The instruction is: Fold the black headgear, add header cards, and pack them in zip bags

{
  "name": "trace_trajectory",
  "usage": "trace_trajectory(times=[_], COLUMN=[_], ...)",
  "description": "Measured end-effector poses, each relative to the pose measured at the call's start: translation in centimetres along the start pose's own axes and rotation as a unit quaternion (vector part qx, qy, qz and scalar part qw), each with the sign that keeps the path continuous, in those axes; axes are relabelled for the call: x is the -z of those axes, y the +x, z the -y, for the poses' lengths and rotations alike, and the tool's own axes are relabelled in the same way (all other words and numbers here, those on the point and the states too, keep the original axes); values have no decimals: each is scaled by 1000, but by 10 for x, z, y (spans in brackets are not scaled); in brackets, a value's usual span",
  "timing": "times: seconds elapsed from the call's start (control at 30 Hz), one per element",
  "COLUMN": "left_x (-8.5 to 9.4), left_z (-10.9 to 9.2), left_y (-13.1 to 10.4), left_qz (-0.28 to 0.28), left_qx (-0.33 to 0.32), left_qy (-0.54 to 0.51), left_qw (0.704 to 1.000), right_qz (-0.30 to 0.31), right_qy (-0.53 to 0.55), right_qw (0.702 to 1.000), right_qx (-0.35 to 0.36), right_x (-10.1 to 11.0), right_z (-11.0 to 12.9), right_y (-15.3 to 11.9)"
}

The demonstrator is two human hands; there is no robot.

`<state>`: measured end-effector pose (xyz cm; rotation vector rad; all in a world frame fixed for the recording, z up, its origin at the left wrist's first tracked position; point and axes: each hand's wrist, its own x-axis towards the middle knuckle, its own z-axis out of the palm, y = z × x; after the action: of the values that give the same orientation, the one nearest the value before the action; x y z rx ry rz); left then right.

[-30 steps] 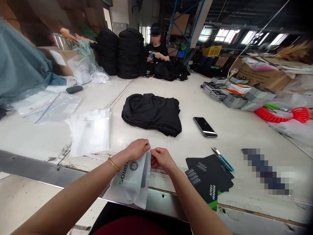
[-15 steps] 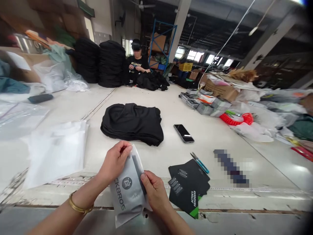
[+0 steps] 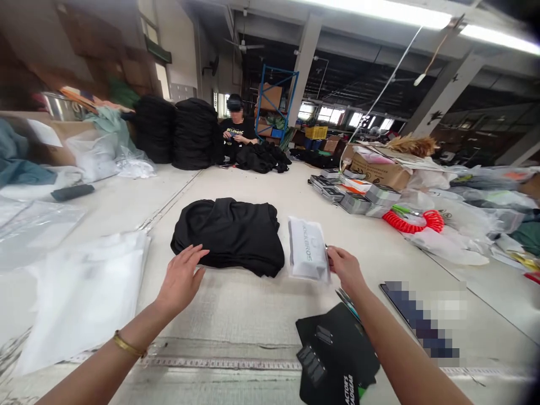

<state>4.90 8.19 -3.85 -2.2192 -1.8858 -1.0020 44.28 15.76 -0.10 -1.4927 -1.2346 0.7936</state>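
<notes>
My left hand [image 3: 182, 280] is open, its fingers stretched over the near left edge of a folded black fabric pile [image 3: 228, 233]. My right hand [image 3: 345, 269] has its fingers closed at the right edge of a flat, frosted white packet [image 3: 307, 250] printed ROCKBROS. The packet lies right of the fabric, over the place where the phone was; a small dark bit shows by my fingertips. Near my right forearm are black printed cards [image 3: 335, 349] and small thread snips [image 3: 348, 304], partly hidden by the arm.
Frosted bags [image 3: 84, 292] are stacked at the left. A tape measure strip [image 3: 223, 364] runs along the near edge. Right, a red coiled hose [image 3: 415, 220] and boxed stacks [image 3: 358, 199]. Across the table a person [image 3: 238, 132] sits by tall black fabric stacks [image 3: 196, 135].
The packet has gone from between both hands at the near edge to the right of the black fabric, with my right hand. My left hand has let go and opened. The view has tilted up.
</notes>
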Motion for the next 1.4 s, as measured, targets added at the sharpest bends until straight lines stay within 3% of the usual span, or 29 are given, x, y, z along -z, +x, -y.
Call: trace_trajectory(times=[0.1, 0.17, 0.23, 0.3, 0.33, 0.47, 0.57, 0.63, 0.7, 0.8, 0.93, 1.07, 1.2, 1.3, 1.4], left_x=[-8, -11, -13, -14, -14, -12, -10, -7, -5, -1, 1, 9, 37, 68, 94], left_z=[8, 13, 19, 26, 29, 38, 46, 52, 59, 67, 71, 64, 49, 38, 29], left_y=[15, 24, 32, 38, 40, 44, 43, 42, 42, 43, 47, 54, 42, 4, -58], left_qz=[5, 20, 30, 37, 42, 65, 82, 89, 87, 82, 77, 27, -48, -62, 7], left_qx=[-21, -25, -21, -16, -16, -23, -38, -49, -55, -59, -80, -80, -96, -158, -174], left_qy=[64, 81, 86, 90, 92, 79, 57, 44, 37, 35, 39, 47, 59, 64, 57], left_qw=[998, 996, 996, 995, 995, 994, 994, 994, 994, 994, 993, 995, 993, 983, 983], right_qz=[-26, 25, 127, 150, 136, 70, 99, 150, 168, 157, 150, 122, 124, 133, 143], right_qy=[-68, -132, -281, -372, -394, -413, -384, -331, -293, -272, -259, -231, -201, -163, -146], right_qw=[996, 982, 912, 852, 844, 858, 859, 863, 883, 910, 915, 925, 926, 917, 919], right_qx=[51, 129, 271, 336, 337, 296, 323, 351, 326, 271, 271, 276, 295, 339, 337], right_x=[-15, -27, -35, -36, -35, -39, -61, -81, -98, -112, -116, -113, -94, -69, -40], right_z=[-11, -29, -52, -74, -82, -84, -62, -46, -36, -33, -35, -23, -5, 2, -2], right_y=[4, -4, -8, -1, 5, 20, 1, -16, -26, -25, -13, -11, -28, -61, -109])
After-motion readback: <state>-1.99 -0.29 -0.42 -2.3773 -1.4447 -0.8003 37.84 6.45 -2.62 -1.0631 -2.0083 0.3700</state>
